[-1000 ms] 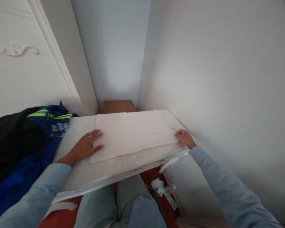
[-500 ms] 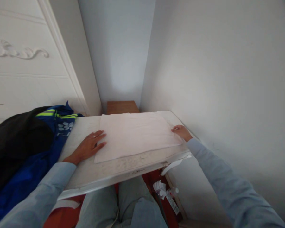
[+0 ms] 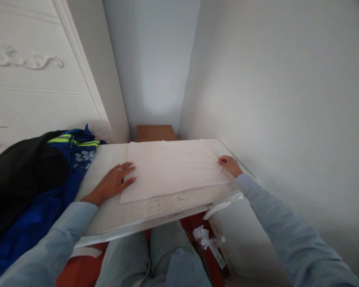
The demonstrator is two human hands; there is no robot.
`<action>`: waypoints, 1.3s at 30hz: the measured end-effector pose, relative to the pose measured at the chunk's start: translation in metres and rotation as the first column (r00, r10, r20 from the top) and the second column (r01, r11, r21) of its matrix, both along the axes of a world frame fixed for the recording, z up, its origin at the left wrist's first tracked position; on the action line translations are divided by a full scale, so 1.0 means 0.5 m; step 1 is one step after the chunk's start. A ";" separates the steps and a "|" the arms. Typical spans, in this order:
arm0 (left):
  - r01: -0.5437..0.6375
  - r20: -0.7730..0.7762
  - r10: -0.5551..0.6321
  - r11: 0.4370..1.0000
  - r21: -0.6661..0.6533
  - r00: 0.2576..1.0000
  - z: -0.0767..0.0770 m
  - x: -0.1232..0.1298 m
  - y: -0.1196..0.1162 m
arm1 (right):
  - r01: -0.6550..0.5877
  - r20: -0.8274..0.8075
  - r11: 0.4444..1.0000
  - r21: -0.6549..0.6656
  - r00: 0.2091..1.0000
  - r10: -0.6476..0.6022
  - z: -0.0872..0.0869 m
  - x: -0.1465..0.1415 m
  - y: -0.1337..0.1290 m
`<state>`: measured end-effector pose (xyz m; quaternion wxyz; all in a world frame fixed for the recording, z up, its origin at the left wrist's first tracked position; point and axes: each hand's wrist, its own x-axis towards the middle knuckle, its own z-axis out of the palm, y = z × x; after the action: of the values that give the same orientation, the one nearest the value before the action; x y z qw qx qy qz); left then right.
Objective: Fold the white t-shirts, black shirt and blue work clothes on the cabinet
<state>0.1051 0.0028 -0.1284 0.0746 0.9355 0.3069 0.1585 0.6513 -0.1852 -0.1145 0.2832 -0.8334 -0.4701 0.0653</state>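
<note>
White cloth [image 3: 173, 169] flat on a white tabletop [image 3: 104, 215], left hand [image 3: 112, 183] open at its nine o'clock edge, fingers spread, right hand [image 3: 229, 164] pinching its three o'clock edge.

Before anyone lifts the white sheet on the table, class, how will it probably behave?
The white sheet will probably flop, since faint creases run across it. It looks light for its size, lying thin and flat on the table, and seems unlikely to roll or tip.

Dim, soft daylight; faint shadows, no glare, slight blur, wide-angle stretching at edges.
</note>
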 end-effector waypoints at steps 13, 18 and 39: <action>-0.005 0.007 0.005 1.000 0.007 1.000 -0.002 -0.003 0.006 | 0.221 -0.308 0.966 0.136 0.936 -0.171 -0.033 0.011 0.007; -0.001 0.106 -0.001 1.000 0.012 0.994 -0.020 -0.014 0.018 | 0.194 -0.437 0.975 0.107 0.890 -0.129 -0.026 0.023 0.010; -0.040 0.345 0.072 0.994 -0.099 0.936 0.004 -0.003 0.000 | 0.159 -0.637 0.986 0.056 0.766 -0.087 -0.014 0.026 0.000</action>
<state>0.1034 0.0026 -0.1264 0.1657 0.8792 0.3222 0.3094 0.6642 -0.1853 -0.1214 0.4725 -0.7754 -0.2948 0.2977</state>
